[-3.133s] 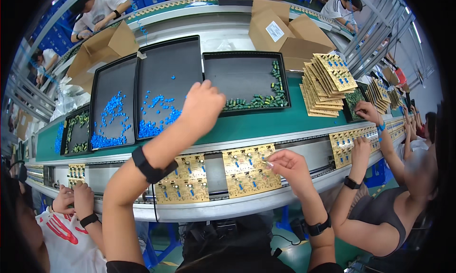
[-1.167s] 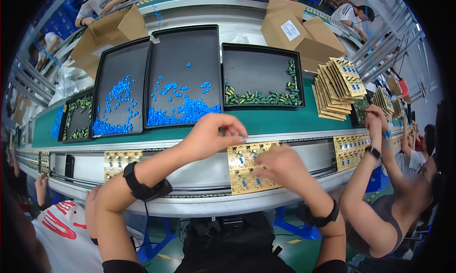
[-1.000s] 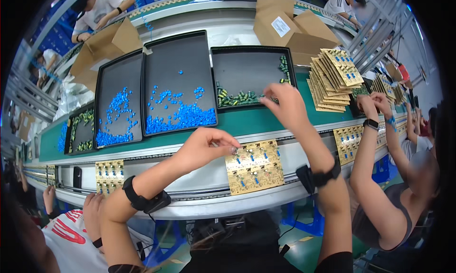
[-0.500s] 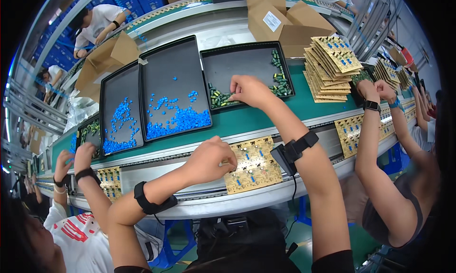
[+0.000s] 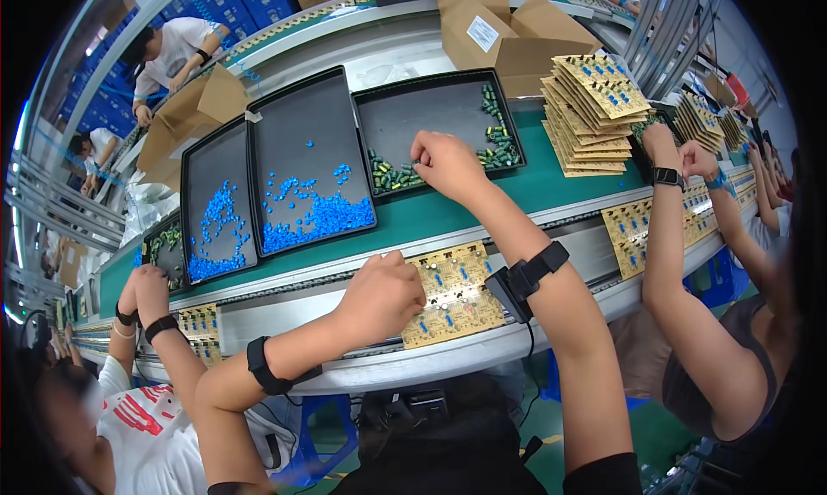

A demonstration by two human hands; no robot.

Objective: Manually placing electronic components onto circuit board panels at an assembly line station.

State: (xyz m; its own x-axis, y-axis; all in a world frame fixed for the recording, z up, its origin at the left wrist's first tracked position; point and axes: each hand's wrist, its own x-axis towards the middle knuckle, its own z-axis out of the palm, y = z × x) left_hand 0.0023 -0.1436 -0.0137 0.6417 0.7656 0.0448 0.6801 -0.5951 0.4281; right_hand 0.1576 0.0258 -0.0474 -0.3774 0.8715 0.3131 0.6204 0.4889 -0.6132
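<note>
My left hand (image 5: pixel 382 292) is closed at the left edge of a tan circuit board (image 5: pixel 457 301), back of the hand up. Its fingertips are hidden, so what they hold, if anything, cannot be seen. The board carries small blue and black parts and lies on the conveyor rail. My right hand (image 5: pixel 446 161) has its fingers bent together over the near side of a black tray (image 5: pixel 422 101). Small green cylindrical components (image 5: pixel 394 174) lie along that tray's near and right sides, right beside my fingertips. Anything pinched there is too small to make out.
Two black trays with blue disc-like components (image 5: pixel 320 219) stand left of the green ones. A tall stack of circuit boards (image 5: pixel 594 120) and open cardboard boxes (image 5: pixel 508 43) lie beyond. Co-workers' hands (image 5: pixel 148 290) are close on the left, others (image 5: pixel 676 155) on the right.
My left hand has rolled over, its fingertips now out of sight at the board. My right hand stays over the green components, fingers slightly more gathered. The left co-worker's hands came together.
</note>
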